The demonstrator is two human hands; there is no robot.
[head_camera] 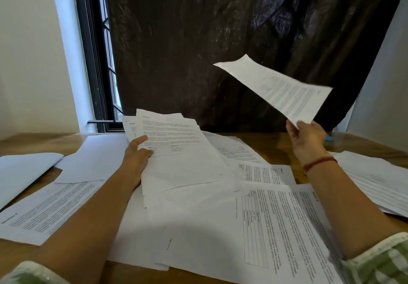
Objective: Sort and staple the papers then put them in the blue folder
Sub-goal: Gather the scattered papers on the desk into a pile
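With left hand (138,151) gripping fanned stack (176,151) by its edge, lower single sheet (282,89) pinched in raised right hand (305,135) onto matching loose papers (276,217) on worktop (276,144) beneath both hands, edges aligned.

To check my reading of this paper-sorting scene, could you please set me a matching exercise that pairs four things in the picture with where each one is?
Things
1. single sheet
2. stack of papers
3. red bracelet
4. small blue object

Places
A. around the right wrist
B. on the table, just beyond the right hand
C. pinched by the right hand and raised in the air
D. gripped by the left hand, above the loose sheets

Pairs: 1-C, 2-D, 3-A, 4-B
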